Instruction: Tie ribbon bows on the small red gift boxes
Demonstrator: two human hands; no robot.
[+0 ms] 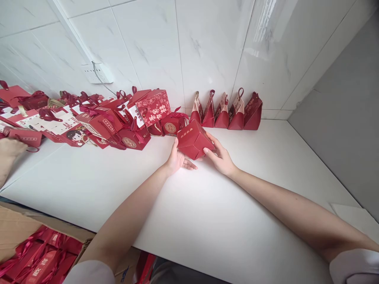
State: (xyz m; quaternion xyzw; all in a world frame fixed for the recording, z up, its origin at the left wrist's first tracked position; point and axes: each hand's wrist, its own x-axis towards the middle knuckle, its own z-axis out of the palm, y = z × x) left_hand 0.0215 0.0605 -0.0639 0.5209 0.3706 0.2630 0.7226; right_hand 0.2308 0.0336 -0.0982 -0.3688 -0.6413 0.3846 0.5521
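Observation:
A small red gift box (195,140) with gold lettering is held tilted above the white table, its folded flaps facing me. My right hand (220,157) grips its right side, with the thumb on the near face. At the left edge of the box, my left hand (177,159) has its thumb against the side, and its fingers stretch out below. The two hands hold the box between them. Just behind stands a row of several red triangular gift boxes (222,116) with ribbon loops, close to the wall.
Many red and white gift boxes (100,122) with ribbons crowd the table's left back. Another person's hand (12,152) touches a red box at far left. A cardboard carton (17,228) with more red boxes sits at lower left. A socket (97,73) with a cable is on the tiled wall.

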